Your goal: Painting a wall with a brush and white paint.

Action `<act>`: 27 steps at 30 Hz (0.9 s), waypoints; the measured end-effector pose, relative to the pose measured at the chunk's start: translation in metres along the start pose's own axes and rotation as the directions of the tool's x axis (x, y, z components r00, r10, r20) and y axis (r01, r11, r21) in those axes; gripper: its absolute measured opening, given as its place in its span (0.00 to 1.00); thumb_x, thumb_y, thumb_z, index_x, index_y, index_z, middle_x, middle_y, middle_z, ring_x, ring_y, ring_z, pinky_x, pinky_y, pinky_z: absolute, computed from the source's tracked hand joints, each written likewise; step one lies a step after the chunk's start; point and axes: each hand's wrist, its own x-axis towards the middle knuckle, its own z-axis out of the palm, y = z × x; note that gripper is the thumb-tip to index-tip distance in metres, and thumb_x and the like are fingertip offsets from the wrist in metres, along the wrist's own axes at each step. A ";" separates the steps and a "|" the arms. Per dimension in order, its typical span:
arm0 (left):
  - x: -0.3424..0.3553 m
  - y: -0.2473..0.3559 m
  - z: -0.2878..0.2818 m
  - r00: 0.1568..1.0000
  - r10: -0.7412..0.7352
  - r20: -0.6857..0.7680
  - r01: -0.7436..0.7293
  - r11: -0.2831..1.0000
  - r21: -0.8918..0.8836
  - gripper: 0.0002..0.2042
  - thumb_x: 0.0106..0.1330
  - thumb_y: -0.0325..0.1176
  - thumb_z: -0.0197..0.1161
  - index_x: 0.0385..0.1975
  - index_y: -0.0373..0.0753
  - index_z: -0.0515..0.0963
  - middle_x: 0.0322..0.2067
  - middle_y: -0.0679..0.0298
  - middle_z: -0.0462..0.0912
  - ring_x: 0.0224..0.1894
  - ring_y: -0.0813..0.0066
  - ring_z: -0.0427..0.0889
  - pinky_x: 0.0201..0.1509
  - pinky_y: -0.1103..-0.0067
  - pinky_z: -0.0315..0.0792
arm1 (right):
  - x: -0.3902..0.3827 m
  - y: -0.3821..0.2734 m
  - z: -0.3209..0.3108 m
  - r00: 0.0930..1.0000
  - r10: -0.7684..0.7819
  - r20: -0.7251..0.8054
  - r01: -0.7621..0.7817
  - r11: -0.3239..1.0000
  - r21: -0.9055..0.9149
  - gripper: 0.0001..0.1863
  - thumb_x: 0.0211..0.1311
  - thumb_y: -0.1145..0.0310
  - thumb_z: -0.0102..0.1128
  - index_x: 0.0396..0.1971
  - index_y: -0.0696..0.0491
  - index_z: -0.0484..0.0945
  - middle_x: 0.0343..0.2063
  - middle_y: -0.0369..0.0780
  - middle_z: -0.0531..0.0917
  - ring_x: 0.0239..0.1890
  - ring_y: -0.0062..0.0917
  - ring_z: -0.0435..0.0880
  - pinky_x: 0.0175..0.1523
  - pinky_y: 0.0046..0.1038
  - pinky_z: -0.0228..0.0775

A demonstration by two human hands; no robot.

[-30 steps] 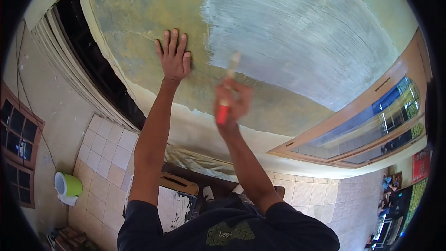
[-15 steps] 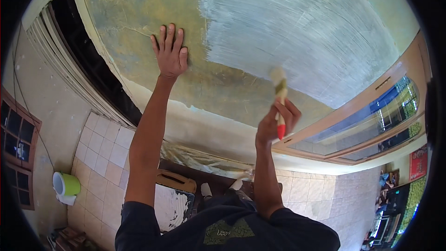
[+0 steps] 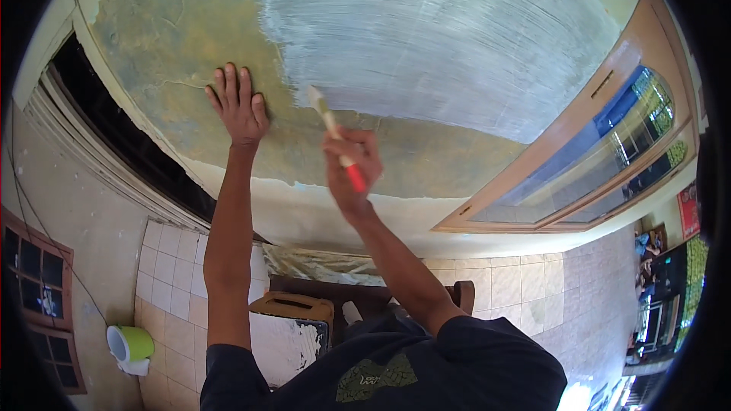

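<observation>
My left hand (image 3: 240, 116) lies flat against the wall (image 3: 175, 46), fingers spread, on a bare greenish-brown patch. In my right hand (image 3: 354, 167) is a paintbrush (image 3: 327, 116) with a pale handle and a red end, my fingers wrapped round it. Its bristles point up and left, at the lower left border of a whitish painted area (image 3: 426, 38) full of streaky strokes. Whether the bristles touch the wall cannot be told for sure. Below that area runs an unpainted strip, then a cream lower wall.
A wooden-framed window (image 3: 586, 152) is at the right, a dark opening (image 3: 129, 125) at the left. Below me are a paint-smeared white board (image 3: 285, 346), a brown stool or bench (image 3: 293, 304) and a crumpled plastic sheet (image 3: 324, 265). A green bucket (image 3: 137, 343) stands on floor tiles.
My right hand has swept left with the brush, along the lower border of the painted area. The view has shifted a little; my left hand stays on the same patch of wall.
</observation>
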 end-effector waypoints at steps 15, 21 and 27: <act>-0.016 0.088 0.030 0.997 0.051 0.064 -0.053 0.998 0.039 0.27 0.77 0.44 0.34 0.70 0.35 0.57 0.71 0.49 0.54 0.74 0.49 0.47 0.74 0.54 0.33 | 0.038 0.070 -0.227 0.968 0.092 -0.235 -0.147 0.962 -0.228 0.10 0.49 0.85 0.69 0.27 0.54 0.82 0.32 0.42 0.83 0.39 0.31 0.85 0.39 0.28 0.77; -0.021 0.124 0.042 0.996 0.078 0.048 -0.080 0.996 0.042 0.27 0.78 0.44 0.33 0.70 0.34 0.55 0.72 0.50 0.52 0.75 0.51 0.46 0.75 0.57 0.33 | 0.049 0.086 -0.297 0.956 0.057 -0.286 -0.148 0.940 -0.307 0.10 0.49 0.86 0.69 0.28 0.54 0.82 0.33 0.42 0.84 0.40 0.31 0.85 0.41 0.28 0.77; -0.026 0.152 0.048 0.995 0.093 0.046 -0.095 0.995 0.044 0.27 0.77 0.43 0.33 0.70 0.34 0.55 0.72 0.49 0.52 0.75 0.51 0.45 0.75 0.58 0.32 | 0.056 0.101 -0.360 0.941 -0.005 -0.339 -0.131 0.917 -0.376 0.10 0.50 0.87 0.67 0.29 0.55 0.82 0.33 0.42 0.84 0.41 0.32 0.85 0.44 0.29 0.76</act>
